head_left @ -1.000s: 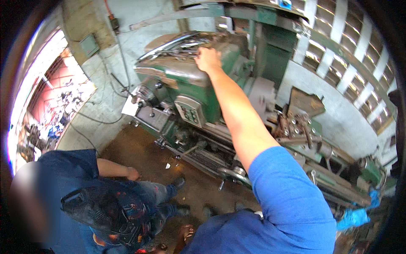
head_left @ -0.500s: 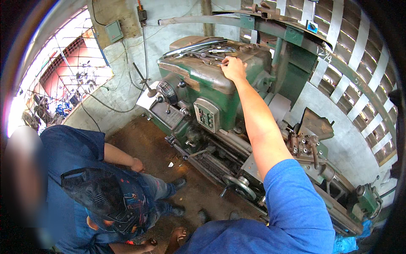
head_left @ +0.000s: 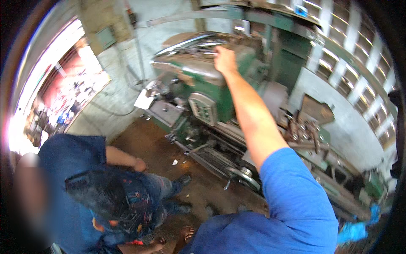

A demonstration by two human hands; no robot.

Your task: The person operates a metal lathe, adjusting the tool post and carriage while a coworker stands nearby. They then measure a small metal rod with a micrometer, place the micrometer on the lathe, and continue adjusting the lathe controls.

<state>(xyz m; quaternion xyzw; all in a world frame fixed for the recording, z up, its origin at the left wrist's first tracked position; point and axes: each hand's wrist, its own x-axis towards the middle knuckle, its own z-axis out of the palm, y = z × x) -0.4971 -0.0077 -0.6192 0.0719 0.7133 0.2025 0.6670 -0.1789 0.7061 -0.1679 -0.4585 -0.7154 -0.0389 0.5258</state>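
Note:
My right hand (head_left: pixel 225 59) reaches across to the top of a green lathe headstock (head_left: pixel 207 78). Its fingers are closed at the edge of a pile of metal hand tools (head_left: pixel 201 45), wrenches among them. What they grip is blurred and too small to name. Low in the picture, beside my blue shirt, a partly visible hand (head_left: pixel 188 233) seems to be my left one, hanging down in shade. How its fingers are set cannot be made out.
Two people stand close on my left, one in a dark blue shirt (head_left: pixel 69 158), one in a black cap (head_left: pixel 95 190). Below my arm are the lathe's handwheel (head_left: pixel 243 178) and tool post (head_left: pixel 302 131). A white wall and a barred window (head_left: pixel 63 89) lie beyond.
The view has shifted and blurred. My right hand stays at the tool pile, a little nearer the headstock's left side, fingers still closed. The two people have barely moved.

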